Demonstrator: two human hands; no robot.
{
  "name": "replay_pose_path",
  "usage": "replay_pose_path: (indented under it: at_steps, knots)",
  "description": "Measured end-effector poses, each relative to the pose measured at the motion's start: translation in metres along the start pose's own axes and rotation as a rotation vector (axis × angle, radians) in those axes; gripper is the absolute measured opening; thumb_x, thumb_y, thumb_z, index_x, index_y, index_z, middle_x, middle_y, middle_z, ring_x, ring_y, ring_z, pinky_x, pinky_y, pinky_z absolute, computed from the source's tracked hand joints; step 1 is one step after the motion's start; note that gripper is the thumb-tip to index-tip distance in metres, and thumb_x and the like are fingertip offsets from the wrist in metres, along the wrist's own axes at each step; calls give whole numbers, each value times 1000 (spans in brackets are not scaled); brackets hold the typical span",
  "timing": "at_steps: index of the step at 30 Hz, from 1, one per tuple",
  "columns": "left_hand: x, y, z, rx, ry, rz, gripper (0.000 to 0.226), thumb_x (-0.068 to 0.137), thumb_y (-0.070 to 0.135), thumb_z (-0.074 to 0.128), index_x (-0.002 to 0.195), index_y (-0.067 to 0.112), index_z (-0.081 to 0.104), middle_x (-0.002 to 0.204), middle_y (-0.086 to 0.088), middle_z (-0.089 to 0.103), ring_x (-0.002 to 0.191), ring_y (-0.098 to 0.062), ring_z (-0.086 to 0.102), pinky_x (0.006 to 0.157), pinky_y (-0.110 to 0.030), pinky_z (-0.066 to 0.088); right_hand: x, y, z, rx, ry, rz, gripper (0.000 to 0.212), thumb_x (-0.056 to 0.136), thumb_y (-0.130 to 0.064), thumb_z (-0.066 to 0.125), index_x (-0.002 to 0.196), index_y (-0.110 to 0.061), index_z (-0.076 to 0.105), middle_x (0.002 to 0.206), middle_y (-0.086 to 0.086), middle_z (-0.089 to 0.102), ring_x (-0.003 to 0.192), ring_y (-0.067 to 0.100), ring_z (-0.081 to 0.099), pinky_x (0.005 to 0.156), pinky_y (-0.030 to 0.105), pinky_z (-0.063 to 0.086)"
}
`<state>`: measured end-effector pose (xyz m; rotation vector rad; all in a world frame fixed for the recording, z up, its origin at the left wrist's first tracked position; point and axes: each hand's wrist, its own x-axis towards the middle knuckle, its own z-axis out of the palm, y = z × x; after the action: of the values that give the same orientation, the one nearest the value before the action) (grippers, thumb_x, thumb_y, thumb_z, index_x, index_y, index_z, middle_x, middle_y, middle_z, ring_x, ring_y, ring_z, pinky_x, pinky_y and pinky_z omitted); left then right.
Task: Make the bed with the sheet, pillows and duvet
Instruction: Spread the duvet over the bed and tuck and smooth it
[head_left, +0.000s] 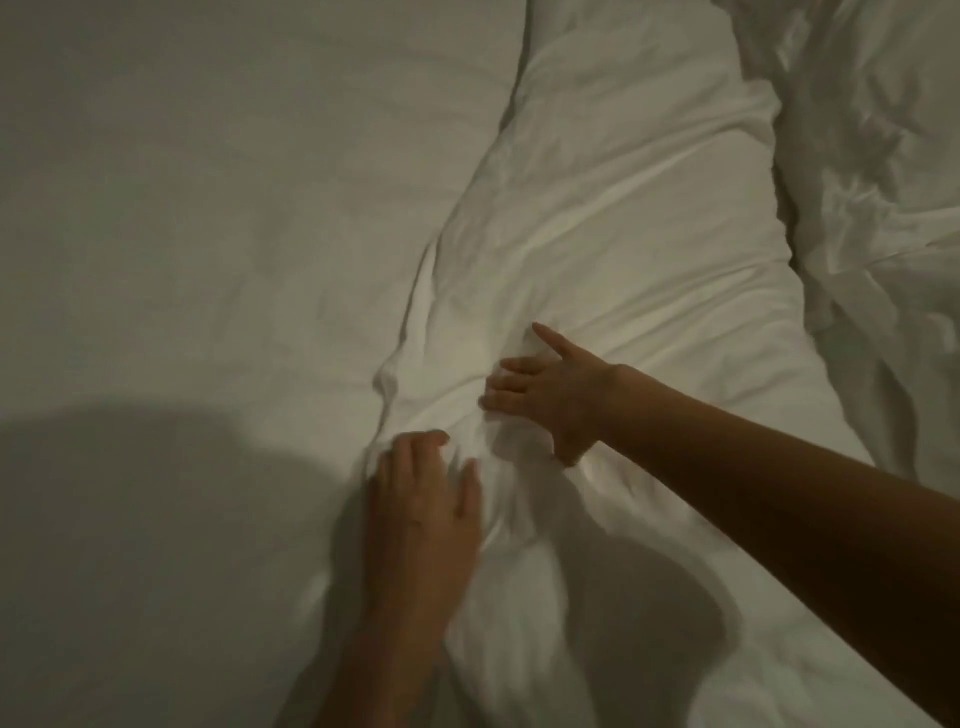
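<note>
The left hand (423, 499) lies palm down on the near left edge of a white duvet (613, 249), its fingers bent at the tips and pressing into a bunched ridge of cloth — whether any fold is actually pinched under them I cannot tell. The right hand (545, 400) reaches in from the right on a bare forearm and rests just beyond the left one, fingers spread wide and mostly straight, the index finger pointing away toward the far side, the palm flat on the same bunched fabric. The two hands are near each other but not touching.

The duvet runs as a long, thick, rumpled band from the near edge of the view up to the far edge, crossing the middle of the scene. To its left lies the sheet (208, 208), smooth and flat, with the duvet's edge resting on it. A broad dark shadow falls over the sheet at the near left, and another over the duvet between the two arms. To the right of the duvet — beyond a dark crease — sits more crumpled white bedding (878, 171).
</note>
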<state>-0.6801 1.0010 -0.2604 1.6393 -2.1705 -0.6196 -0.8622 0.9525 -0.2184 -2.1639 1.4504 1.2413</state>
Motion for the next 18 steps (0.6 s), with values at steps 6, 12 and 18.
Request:
replay_pose_path:
  at_steps: [6,12,18]
  knots:
    - [-39,31,48,-12,-538,-296,102,55,89,24,115,12,55,109,-7,60,101,-28,59,86,-39,46,7,3,-7,-219,-104,-108,79,74,-54,68,141,-30,36,142,-7,42,138,17,30,118,51,-1]
    - [-38,52,20,-465,-729,-246,38,81,51,63,107,24,65,99,10,61,90,-5,60,78,-19,44,-18,27,-22,-193,-236,-165,73,55,-82,63,103,-27,66,94,-9,58,103,16,51,106,36,32]
    - [-45,34,0,-1016,-911,-541,50,60,18,83,104,23,59,78,18,67,62,17,59,56,-4,44,-30,41,-48,77,-280,-3,76,41,-93,59,64,-21,65,54,-15,58,62,6,57,78,28,50]
